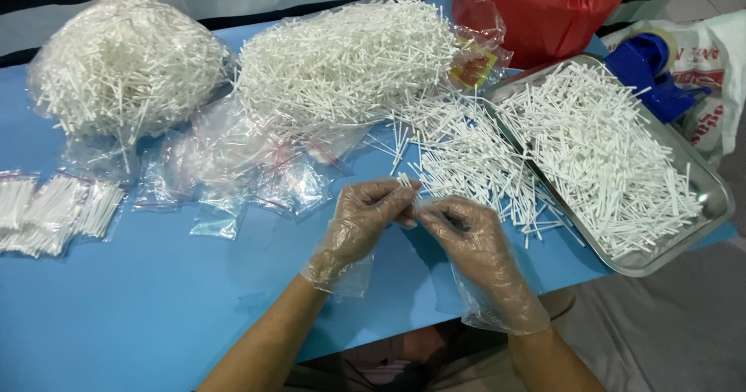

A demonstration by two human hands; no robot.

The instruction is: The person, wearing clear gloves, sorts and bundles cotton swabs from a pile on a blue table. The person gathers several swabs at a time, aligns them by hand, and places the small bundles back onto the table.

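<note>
Both gloved hands meet over the blue counter (155, 299): left hand (361, 221) and right hand (466, 233), each grip pinched shut on a small bunch of white sticks (405, 181).

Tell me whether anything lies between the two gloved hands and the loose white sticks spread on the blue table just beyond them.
Nothing visible does. The left hand and right hand meet over bare blue table, already pinching a few sticks. The loose white sticks lie right behind the fingers, with no bag or tray between.
</note>
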